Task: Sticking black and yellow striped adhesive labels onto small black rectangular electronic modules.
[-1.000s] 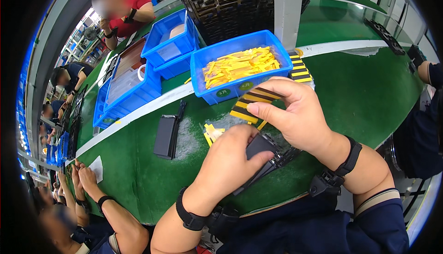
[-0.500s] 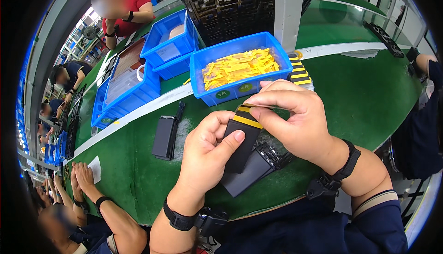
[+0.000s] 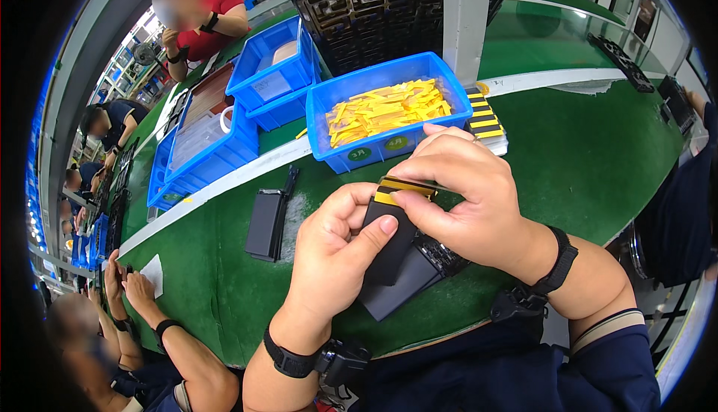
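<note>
My left hand (image 3: 329,251) is closed round a flat black rectangular block (image 3: 389,251), its thumb lying on the front face. Across the block's top end runs a yellow strip (image 3: 384,196) with a dark band above it. My right hand (image 3: 460,188) pinches that end, thumb pressed against the strip's right part and fingers behind the edge. What lies behind those fingers is hidden. Below my hands, more black blocks (image 3: 407,285) with dark connector-like parts rest on the green table. Another black block (image 3: 265,223) stands apart to the left.
Ahead is a blue bin (image 3: 351,159) of yellow strips, beside a stack of black-and-yellow striped sheets (image 3: 488,124). Blue bins (image 3: 217,158) stand at the left. A grey post (image 3: 465,31) rises behind. Co-workers sit at the left; one's hand (image 3: 138,292) is near a white paper (image 3: 154,274).
My right hand has shifted slightly down and left, its thumb now pressing on the strip's front. The block turned a little upright. The lower-left co-worker's hands moved apart.
</note>
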Motion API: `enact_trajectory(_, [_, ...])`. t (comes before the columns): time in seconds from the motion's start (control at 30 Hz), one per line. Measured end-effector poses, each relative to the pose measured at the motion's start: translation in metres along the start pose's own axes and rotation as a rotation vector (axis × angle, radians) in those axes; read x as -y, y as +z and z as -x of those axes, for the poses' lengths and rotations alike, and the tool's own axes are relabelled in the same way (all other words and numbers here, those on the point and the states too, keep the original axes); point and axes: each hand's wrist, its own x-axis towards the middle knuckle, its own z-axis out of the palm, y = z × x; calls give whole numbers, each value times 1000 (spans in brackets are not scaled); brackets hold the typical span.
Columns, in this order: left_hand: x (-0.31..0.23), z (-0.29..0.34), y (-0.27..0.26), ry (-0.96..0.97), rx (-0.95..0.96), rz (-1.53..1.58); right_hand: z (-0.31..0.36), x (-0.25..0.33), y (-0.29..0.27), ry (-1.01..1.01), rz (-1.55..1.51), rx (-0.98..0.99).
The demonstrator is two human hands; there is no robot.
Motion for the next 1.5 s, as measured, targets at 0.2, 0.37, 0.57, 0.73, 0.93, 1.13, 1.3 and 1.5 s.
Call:
enact_trajectory(0.2, [6, 3, -1, 105, -42, -284, 0, -1, -2, 7, 72, 56])
enact_trajectory(0.37, [1, 3, -1, 150, -126, -101, -3, -2, -7, -29, 146, 110])
enact_trajectory(0.57, [1, 0, 1, 122, -108, -23, -7, 13, -17, -248, 388, 93])
enact_trajectory(0.73, [-4, 3, -1, 20, -100, -38, -9, 4, -17, -178, 283, 34])
enact_trajectory(0.93, [-2, 1, -2, 133, -97, 112, 0, 13, -5, -158, 142, 86])
enact_trajectory(1.13, [-2, 6, 1, 313, -165, -396, -4, 12, -11, -87, 131, 149])
enact_trajectory(1.3, [2, 1, 2, 275, -144, -229, -5, 14, -8, -145, 134, -20])
enact_trajectory(1.5, [-4, 3, 1, 210, -160, 101, -3, 8, -7, 100, -24, -4])
